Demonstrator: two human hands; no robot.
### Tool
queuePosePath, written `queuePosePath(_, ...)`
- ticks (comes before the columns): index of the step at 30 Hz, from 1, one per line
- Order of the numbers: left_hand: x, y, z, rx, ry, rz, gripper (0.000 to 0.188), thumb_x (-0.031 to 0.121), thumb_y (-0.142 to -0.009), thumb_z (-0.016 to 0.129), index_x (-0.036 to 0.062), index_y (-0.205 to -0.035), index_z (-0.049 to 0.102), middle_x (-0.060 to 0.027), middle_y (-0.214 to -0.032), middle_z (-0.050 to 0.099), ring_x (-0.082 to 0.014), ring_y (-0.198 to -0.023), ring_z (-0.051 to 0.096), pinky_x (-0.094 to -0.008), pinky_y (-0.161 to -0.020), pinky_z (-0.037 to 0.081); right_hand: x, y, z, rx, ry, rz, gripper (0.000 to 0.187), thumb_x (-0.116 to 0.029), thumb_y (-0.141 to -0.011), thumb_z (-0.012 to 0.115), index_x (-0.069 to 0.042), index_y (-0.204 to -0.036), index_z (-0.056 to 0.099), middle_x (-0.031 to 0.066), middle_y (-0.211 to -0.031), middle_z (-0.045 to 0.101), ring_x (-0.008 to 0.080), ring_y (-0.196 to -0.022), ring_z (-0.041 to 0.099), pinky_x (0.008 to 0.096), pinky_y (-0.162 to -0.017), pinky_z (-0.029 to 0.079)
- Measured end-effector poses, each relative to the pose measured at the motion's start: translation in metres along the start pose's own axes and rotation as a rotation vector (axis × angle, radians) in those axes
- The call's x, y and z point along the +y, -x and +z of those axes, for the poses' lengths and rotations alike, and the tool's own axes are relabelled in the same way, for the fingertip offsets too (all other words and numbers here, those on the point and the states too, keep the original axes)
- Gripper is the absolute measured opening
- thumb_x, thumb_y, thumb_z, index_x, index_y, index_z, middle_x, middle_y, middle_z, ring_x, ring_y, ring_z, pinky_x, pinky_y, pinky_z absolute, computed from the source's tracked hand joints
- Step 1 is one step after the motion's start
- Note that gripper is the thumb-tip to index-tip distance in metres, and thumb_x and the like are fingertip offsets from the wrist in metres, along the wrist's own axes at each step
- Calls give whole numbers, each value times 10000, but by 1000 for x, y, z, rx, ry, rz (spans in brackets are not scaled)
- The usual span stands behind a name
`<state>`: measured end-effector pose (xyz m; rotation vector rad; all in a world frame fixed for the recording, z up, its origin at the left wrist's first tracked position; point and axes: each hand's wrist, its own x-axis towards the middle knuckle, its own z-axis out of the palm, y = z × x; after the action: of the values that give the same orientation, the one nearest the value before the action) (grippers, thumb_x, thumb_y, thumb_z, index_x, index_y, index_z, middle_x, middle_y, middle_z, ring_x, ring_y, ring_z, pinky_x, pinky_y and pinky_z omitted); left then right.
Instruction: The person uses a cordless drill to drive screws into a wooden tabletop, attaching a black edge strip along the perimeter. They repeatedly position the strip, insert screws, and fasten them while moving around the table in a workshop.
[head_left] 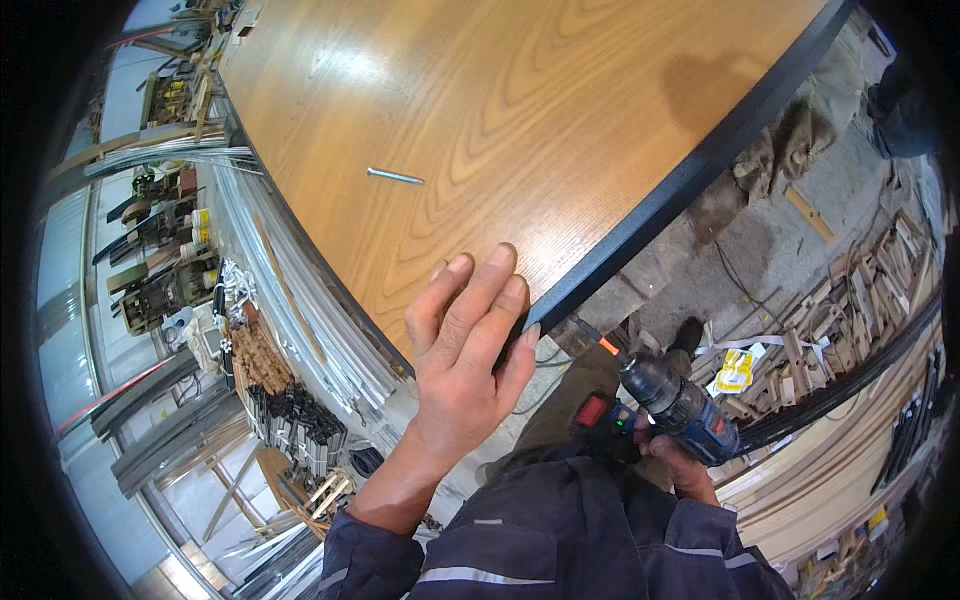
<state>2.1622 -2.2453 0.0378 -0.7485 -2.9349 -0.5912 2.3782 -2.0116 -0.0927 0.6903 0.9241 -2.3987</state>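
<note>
My left hand (462, 335) lies on the near corner of a wood-grain tabletop (560, 130), its fingers stretched over the surface and the little finger by the dark edge band (640, 228). Beyond its fingertips, a thin silver metal piece like a screw or nail (396, 176) rests on the wood. My right hand (668, 455) is wrapped round the grip of a blue and black cordless drill (680, 405), partly hidden beneath the drill body. The drill's bit (600, 338), with an orange band, points at the dark edge near the corner; I cannot tell whether the tip touches it.
Long pale metal profiles (290, 270) lie left of the tabletop. Wood offcuts (850, 320) and a yellow-and-white package (735, 370) are on the floor at right, near long boards (830, 480). A cable (740, 280) crosses the floor. Another person's dark-clothed leg (905, 115) shows at far right.
</note>
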Motion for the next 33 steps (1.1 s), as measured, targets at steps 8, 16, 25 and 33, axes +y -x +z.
queuePosePath(8, 2, 0, 2, 12, 14, -34, 509, 20, -768, 820, 7, -1263, 702, -136, -1444, 625, -356, -1353, 504, -445, -1143, 408, 10, 2, 5, 110, 222, -72, 404, -190, -838, 870, -70, -1183, 699, 68, -1059, 745, 196, -886, 700, 363, -806, 574)
queuePosePath(16, 3, -1, 2, 15, -23, -19, 513, -1, -760, 819, 4, -1260, 702, -141, -1442, 625, -367, -1350, 509, -444, -1136, 411, 11, -3, -12, 117, 438, -121, 401, -188, -755, 903, -60, -1083, 711, 88, -981, 732, 228, -869, 711, 372, -804, 579)
queuePosePath(25, 2, 0, 1, -25, -29, -16, 477, 40, -824, 788, 12, -1281, 655, -187, -1463, 604, -397, -1373, 499, -476, -1155, 386, -37, -20, 6, 39, 735, -317, 412, -157, -702, 899, -38, -1029, 679, 97, -990, 677, 266, -882, 685, 371, -816, 558)
queuePosePath(33, 3, -1, 0, -7, -17, -37, 497, 17, -779, 807, 7, -1261, 687, -151, -1446, 616, -367, -1358, 499, -451, -1143, 405, -32, -23, 4, 31, 707, -355, 397, -190, -733, 882, -41, -1040, 679, 93, -983, 677, 261, -871, 687, 370, -800, 557)
